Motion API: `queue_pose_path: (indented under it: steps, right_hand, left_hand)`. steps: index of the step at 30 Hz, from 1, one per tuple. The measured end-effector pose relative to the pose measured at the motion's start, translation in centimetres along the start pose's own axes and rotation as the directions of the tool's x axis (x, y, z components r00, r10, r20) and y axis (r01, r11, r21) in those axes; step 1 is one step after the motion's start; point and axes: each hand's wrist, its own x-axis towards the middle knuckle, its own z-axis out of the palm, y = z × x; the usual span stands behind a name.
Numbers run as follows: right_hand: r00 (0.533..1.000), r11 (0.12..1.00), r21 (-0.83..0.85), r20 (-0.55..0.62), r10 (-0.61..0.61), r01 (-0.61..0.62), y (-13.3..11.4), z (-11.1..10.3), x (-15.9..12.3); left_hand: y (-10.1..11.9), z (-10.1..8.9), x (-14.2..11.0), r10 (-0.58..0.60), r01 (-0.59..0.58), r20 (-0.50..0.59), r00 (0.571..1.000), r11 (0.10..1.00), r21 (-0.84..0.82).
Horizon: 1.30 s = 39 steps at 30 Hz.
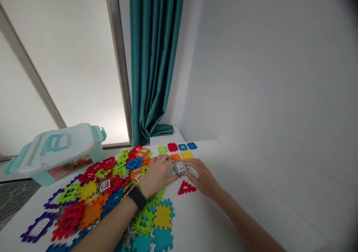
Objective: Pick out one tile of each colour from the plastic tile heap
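Note:
Between my two hands is a grey interlocking tile with a white window insert (181, 167). My left hand (159, 170) grips its left side, fingers on top and thumb below. My right hand (203, 177) pinches its right side in the same way. The tile is at or just above the white table; I cannot tell which. Below it lies a red triangular tile (186, 188). Just beyond my fingers are an orange tile (176, 157) and a yellow tile (187, 154). A dark-banded watch (136, 196) is on my left wrist.
A heap of coloured tiles (92, 192) covers the table's left side, partly under my left forearm. Green, red (172, 147) and blue tiles (192, 145) line the back. A lidded teal box (67, 147) stands at the left. A green curtain (153, 58) and grey wall (274, 76) bound the table.

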Motion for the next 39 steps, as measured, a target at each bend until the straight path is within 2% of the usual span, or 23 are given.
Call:
queue_pose_path:
  steps: [5,11,22,39]
  right_hand:
    - [0.999,0.999,0.000,0.023,0.042,-0.042,1.8,1.0,-0.2]
    - [0.996,0.996,0.009,0.033,0.085,-0.085,2.7,2.2,-0.9]
    - [0.990,0.993,0.015,0.076,0.115,-0.116,2.9,2.7,-1.1]
    - [0.987,0.992,0.003,0.096,0.126,-0.127,2.8,2.6,-1.2]
  left_hand:
    - [-0.7,1.3,1.1,-0.054,0.054,0.047,0.997,0.999,0.006]
    - [-1.1,2.2,0.7,-0.082,0.083,0.095,0.992,0.997,-0.001]
    - [-1.0,1.8,0.9,-0.102,0.099,0.162,0.981,0.995,0.029]
    - [-0.5,1.9,1.3,-0.138,0.128,0.156,0.978,0.989,0.069]
